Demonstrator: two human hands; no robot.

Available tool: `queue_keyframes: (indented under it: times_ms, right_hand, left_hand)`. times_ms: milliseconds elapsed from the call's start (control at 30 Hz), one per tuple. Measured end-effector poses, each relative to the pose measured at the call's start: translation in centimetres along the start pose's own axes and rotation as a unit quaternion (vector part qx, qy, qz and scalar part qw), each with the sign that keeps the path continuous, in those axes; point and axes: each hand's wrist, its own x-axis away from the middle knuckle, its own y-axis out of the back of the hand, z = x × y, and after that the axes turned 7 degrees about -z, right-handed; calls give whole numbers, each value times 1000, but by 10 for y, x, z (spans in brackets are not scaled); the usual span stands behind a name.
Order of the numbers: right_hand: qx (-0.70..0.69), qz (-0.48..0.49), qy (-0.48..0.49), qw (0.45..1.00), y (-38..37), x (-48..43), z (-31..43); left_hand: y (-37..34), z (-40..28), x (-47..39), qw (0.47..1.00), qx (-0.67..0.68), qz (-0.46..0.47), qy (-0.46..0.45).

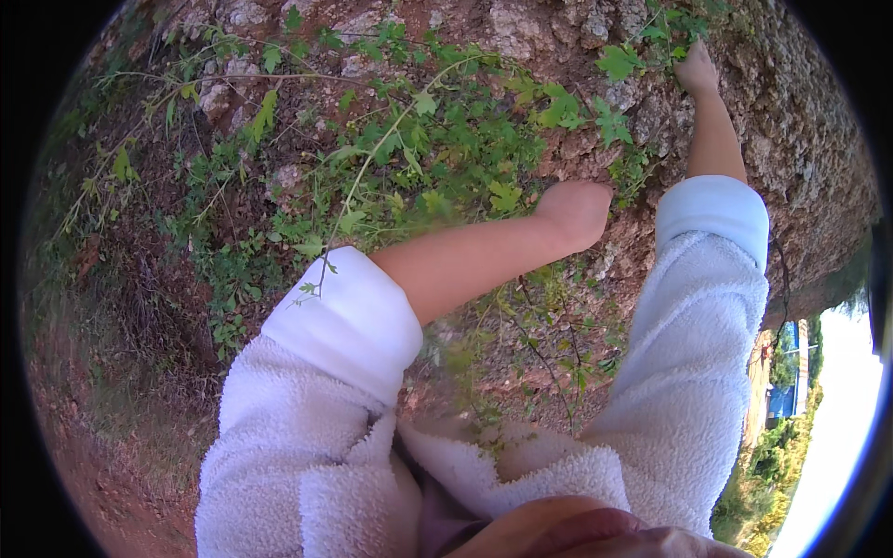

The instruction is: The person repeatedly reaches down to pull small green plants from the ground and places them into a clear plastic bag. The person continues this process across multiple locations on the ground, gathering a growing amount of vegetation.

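Observation:
My right hand (pixel 698 70) reaches far up the rocky bank. Its fingertips are at a small leafy green shoot (pixel 673 31), but whether they pinch it is too small to make out. Lower down, my left hand (pixel 575 215) is bent at the wrist with its back towards me. The fingers are hidden behind it, close to lobed green leaves (pixel 506 195) and a leafy sprig (pixel 630 171). One long pale plant stem (pixel 380 143) arches across the front and droops over the turned-up white cuff (pixel 342 307) of my left sleeve.
Leafy plants (pixel 446 132) spread over the reddish earth and rough rock (pixel 788 139). Thin twigs (pixel 551 363) hang below my left forearm. Dry grass (pixel 153 321) covers the left side. Sky, trees (pixel 767 481) and a blue structure (pixel 783 401) show at the far right.

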Motion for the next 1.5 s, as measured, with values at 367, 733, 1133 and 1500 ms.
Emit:
queue_keyframes:
  times_ms: [367,733,1133,1500]
  right_hand:
    - [-129,-52,6,990,-4,23,-49]
    - [-803,-168,-444,361,-50,43,-90]
    - [-643,-78,-388,656,34,142,-76]
    - [-610,12,-332,719,176,230,-67]
  left_hand:
    - [3,6,2,1000,-12,15,16]
    - [8,2,7,1000,-10,-7,3]
    - [25,-4,-2,999,-3,-12,48]
    - [37,-15,-15,974,46,-217,-42]
